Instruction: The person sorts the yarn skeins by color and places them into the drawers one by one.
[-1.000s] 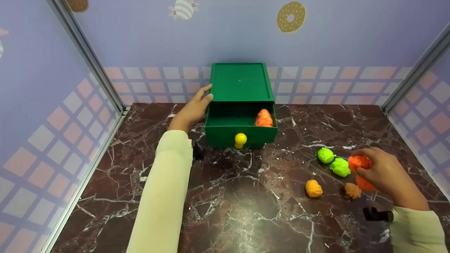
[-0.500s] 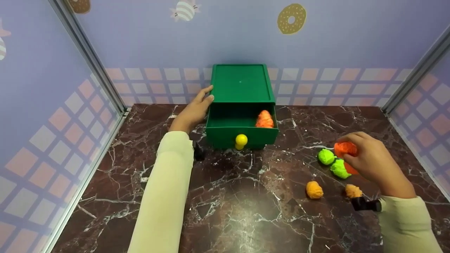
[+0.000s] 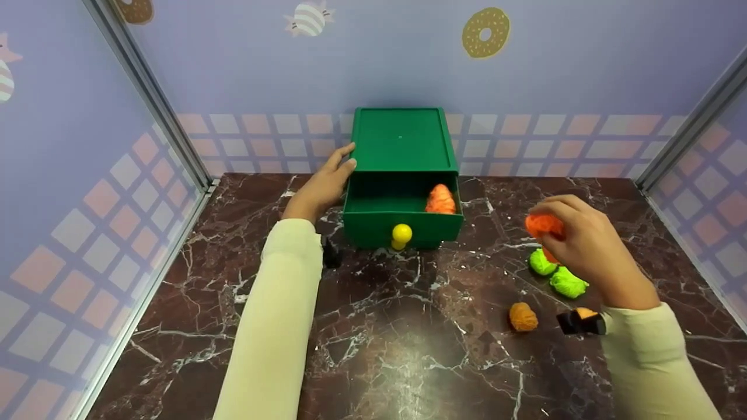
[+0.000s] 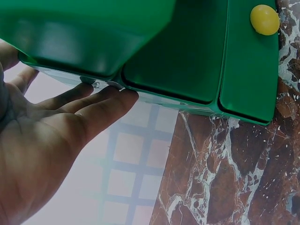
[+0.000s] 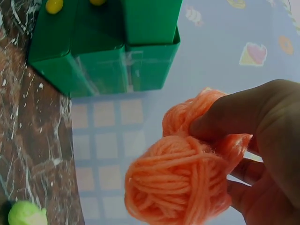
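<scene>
My right hand (image 3: 583, 242) pinches two orange yarn balls (image 5: 176, 183) between thumb and fingers, raised above the table to the right of a green drawer box (image 3: 402, 140). In the right wrist view, the thumb presses on the rear ball. The box's upper drawer (image 3: 373, 220) is pulled out, its yellow knob (image 3: 401, 233) facing front. Another orange yarn ball (image 3: 440, 200) sits inside that drawer at the right. Fairly straight, the fingers of my left hand (image 3: 320, 189) rest along the box's left side. The left wrist view shows these fingers (image 4: 105, 112) against the green wall.
Two lime-green yarn balls (image 3: 568, 283) lie together on the marbled table (image 3: 397, 350), partly below my right hand. Nearer the front are a mustard yarn ball (image 3: 523, 317) and a light orange one (image 3: 586, 314), mostly hidden by the wrist camera. Patterned panels (image 3: 245, 64) enclose the table.
My right hand has lifted the orange yarn balls and moved left and away from me, past the lime-green ones. The left hand and the drawer have stayed put.
</scene>
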`<action>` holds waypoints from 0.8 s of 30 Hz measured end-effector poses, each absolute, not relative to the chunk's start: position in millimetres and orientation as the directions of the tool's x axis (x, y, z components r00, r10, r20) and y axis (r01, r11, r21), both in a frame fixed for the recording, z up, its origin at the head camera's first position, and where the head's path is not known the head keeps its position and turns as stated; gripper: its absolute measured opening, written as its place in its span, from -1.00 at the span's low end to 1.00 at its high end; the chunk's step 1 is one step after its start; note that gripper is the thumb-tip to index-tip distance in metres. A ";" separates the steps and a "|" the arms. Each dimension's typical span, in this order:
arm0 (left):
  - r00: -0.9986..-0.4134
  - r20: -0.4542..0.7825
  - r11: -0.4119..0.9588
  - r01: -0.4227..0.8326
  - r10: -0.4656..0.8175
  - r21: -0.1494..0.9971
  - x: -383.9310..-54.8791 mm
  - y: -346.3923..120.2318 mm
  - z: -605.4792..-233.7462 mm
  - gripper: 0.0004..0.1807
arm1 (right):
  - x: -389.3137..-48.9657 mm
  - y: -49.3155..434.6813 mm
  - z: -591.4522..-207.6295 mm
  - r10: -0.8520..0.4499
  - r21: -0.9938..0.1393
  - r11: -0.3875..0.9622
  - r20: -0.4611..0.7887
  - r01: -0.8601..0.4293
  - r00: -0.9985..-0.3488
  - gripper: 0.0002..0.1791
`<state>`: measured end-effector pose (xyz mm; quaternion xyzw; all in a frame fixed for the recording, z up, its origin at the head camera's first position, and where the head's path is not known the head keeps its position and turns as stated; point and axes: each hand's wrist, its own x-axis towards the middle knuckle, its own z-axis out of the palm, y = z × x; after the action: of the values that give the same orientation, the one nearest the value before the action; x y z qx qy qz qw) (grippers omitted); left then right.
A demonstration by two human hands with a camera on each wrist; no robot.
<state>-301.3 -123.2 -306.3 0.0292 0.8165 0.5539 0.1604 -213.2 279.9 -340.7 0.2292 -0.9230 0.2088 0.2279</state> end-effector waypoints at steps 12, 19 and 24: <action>-0.958 -0.178 0.367 -0.086 0.225 0.926 -328.0 -130.4 -336.2 -0.45 | -225.1 250.4 -328.5 -0.346 -0.283 0.756 0.593 -0.590 -0.727 -0.61; -0.953 -0.199 0.355 -0.109 0.228 0.929 -318.8 -127.0 -324.7 -0.43 | -230.6 233.7 -319.1 -0.384 -0.224 0.737 0.638 -0.638 -0.668 -0.64; -0.949 -0.206 0.371 -0.107 0.239 0.922 -308.3 -124.6 -313.5 -0.41 | -235.0 221.6 -314.7 -0.395 -0.216 0.710 0.666 -0.670 -0.633 -0.65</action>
<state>-308.3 -124.6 -313.5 0.0406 0.8134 0.5593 0.1547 -235.0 221.6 -314.7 0.3047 -0.8741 0.2287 0.3014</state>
